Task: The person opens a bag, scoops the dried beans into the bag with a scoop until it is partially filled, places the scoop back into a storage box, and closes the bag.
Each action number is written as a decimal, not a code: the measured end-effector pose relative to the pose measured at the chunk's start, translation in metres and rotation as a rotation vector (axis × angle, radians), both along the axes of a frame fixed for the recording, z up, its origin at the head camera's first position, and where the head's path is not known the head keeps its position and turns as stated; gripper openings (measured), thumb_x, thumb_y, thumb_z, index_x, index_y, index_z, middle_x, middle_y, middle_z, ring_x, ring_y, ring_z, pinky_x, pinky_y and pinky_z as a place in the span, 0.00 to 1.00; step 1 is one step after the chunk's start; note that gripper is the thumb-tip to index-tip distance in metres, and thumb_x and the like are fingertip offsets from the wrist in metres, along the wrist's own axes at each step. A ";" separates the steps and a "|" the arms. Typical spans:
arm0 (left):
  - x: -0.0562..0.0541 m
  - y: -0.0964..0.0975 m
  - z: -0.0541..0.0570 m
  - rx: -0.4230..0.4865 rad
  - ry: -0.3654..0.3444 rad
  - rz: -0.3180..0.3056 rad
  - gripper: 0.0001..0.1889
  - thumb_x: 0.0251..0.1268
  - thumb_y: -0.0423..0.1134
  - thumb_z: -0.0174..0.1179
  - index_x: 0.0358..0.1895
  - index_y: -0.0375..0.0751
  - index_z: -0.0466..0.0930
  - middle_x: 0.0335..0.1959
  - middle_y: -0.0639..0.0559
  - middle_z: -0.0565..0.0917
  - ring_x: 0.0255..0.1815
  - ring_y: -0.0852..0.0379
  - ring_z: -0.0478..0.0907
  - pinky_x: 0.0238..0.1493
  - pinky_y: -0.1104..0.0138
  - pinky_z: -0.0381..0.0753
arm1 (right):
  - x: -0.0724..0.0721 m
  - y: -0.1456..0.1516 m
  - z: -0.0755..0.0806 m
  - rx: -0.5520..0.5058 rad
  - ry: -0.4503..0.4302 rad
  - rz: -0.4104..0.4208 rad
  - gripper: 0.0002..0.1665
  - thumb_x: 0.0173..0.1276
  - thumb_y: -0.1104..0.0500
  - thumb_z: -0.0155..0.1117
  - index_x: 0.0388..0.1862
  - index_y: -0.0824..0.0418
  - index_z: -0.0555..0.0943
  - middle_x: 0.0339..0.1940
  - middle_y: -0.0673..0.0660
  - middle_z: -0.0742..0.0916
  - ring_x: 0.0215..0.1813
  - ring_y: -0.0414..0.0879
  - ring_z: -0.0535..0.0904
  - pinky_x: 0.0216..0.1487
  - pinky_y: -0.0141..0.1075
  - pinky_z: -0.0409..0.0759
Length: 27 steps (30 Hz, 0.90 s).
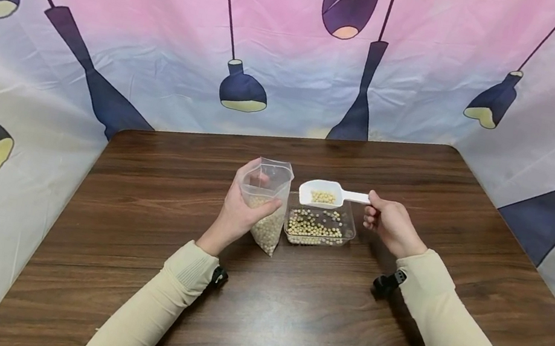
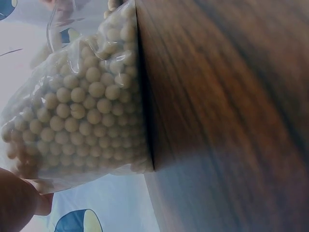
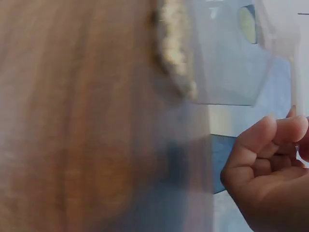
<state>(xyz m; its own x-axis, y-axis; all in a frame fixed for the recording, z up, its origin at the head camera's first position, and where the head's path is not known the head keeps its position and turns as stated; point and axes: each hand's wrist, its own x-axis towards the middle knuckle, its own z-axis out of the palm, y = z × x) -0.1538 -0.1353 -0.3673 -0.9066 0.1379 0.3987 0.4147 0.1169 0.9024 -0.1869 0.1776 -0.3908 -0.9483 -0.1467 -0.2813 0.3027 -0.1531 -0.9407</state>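
My left hand (image 1: 245,207) grips a clear plastic bag (image 1: 269,223) near its top, fingers behind and thumb across the front. The bag's mouth gapes, and small round cream-coloured balls (image 2: 82,111) fill its lower part, which stands on the table. In my right hand (image 1: 395,222) is the handle of a white scoop (image 1: 357,197), pinched at its end. The scoop holds a small heap of the balls (image 1: 323,196) and is level above a clear plastic box (image 1: 350,234), its tip close to the bag. More balls (image 1: 315,226) lie on the box's floor.
The dark wood-grain table (image 1: 285,321) reaches around both arms. Behind it hangs a cloth backdrop (image 1: 173,70) printed with lamps, which also covers the sides. Black wrist cameras (image 1: 387,283) sit beneath both sleeves, close over the tabletop.
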 end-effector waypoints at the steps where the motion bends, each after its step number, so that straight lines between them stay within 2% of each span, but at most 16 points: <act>1: -0.003 -0.001 -0.005 0.001 0.002 0.002 0.43 0.53 0.28 0.70 0.71 0.34 0.57 0.52 0.31 0.73 0.55 0.38 0.71 0.57 0.54 0.69 | 0.000 0.000 0.004 -0.026 0.012 -0.009 0.19 0.78 0.50 0.47 0.28 0.59 0.67 0.22 0.49 0.70 0.27 0.43 0.66 0.34 0.34 0.69; 6: -0.016 -0.003 -0.026 0.006 0.001 0.008 0.44 0.52 0.30 0.72 0.72 0.43 0.57 0.53 0.37 0.74 0.55 0.45 0.72 0.58 0.56 0.69 | 0.004 -0.002 0.030 -0.154 0.092 -0.083 0.19 0.75 0.48 0.53 0.30 0.60 0.71 0.21 0.50 0.71 0.27 0.43 0.67 0.34 0.34 0.70; 10: -0.008 0.000 -0.012 -0.002 -0.014 0.003 0.44 0.52 0.27 0.70 0.72 0.35 0.55 0.53 0.31 0.72 0.56 0.40 0.71 0.58 0.54 0.69 | 0.009 -0.010 0.052 -0.221 0.190 -0.132 0.17 0.74 0.49 0.56 0.32 0.61 0.75 0.20 0.50 0.71 0.26 0.44 0.66 0.33 0.33 0.70; 14: 0.002 0.003 0.004 -0.003 -0.008 0.002 0.42 0.52 0.25 0.68 0.70 0.29 0.55 0.53 0.27 0.71 0.55 0.35 0.70 0.57 0.54 0.70 | 0.014 -0.025 0.070 -0.220 0.315 -0.174 0.18 0.73 0.50 0.58 0.26 0.60 0.74 0.19 0.50 0.70 0.24 0.44 0.65 0.31 0.32 0.69; 18: 0.003 0.003 0.006 0.001 -0.008 0.004 0.42 0.52 0.24 0.68 0.71 0.28 0.55 0.53 0.26 0.71 0.55 0.33 0.70 0.57 0.54 0.70 | 0.018 -0.043 0.084 -0.164 0.456 -0.235 0.22 0.72 0.51 0.59 0.20 0.61 0.72 0.17 0.51 0.70 0.23 0.44 0.66 0.30 0.31 0.71; 22: 0.002 0.002 0.004 0.006 -0.014 0.004 0.42 0.52 0.25 0.68 0.71 0.29 0.55 0.53 0.27 0.71 0.55 0.35 0.71 0.56 0.56 0.71 | 0.021 -0.057 0.091 -0.071 0.601 -0.294 0.25 0.72 0.53 0.60 0.17 0.64 0.72 0.15 0.52 0.72 0.22 0.45 0.68 0.30 0.32 0.72; 27: -0.009 -0.001 -0.014 0.011 -0.031 0.007 0.44 0.52 0.26 0.70 0.72 0.36 0.56 0.54 0.32 0.72 0.55 0.42 0.71 0.57 0.57 0.70 | 0.025 -0.066 0.094 0.143 0.790 -0.336 0.23 0.73 0.55 0.59 0.20 0.69 0.75 0.14 0.55 0.74 0.22 0.46 0.70 0.28 0.33 0.70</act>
